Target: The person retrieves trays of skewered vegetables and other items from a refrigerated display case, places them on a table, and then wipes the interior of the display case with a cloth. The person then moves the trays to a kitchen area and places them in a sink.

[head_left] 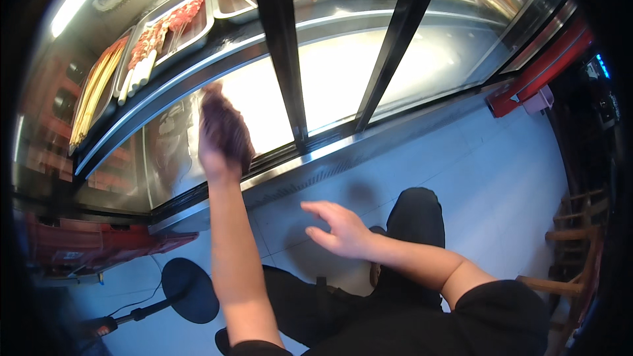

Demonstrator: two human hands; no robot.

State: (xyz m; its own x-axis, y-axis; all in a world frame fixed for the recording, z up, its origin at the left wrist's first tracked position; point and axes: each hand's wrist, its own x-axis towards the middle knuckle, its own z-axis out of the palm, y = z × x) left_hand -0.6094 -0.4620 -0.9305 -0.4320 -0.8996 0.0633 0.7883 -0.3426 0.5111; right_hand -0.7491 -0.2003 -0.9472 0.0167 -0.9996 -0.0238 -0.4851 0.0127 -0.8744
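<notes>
My left hand (213, 160) reaches through the opening of a glass display case (282, 155) and grips a crumpled dark brown cloth (228, 128). The cloth is over the brightly lit metal floor (262, 104) of the case; whether it touches that surface I cannot tell. Most of my left fingers are hidden by the cloth. Outside the case, my right hand (339, 230) hangs in the air above the tiled floor, fingers apart and holding nothing. Above the lower level, a shelf carries metal trays (210, 22) of skewered meat (185, 14).
Black door frames (277, 49) divide the opening. Red crates (99, 244) stand at the left, near a round black stand base (190, 290) with a cord. At the right are a pink container (538, 100) and a wooden chair (568, 284). My knee (418, 212) is below the case.
</notes>
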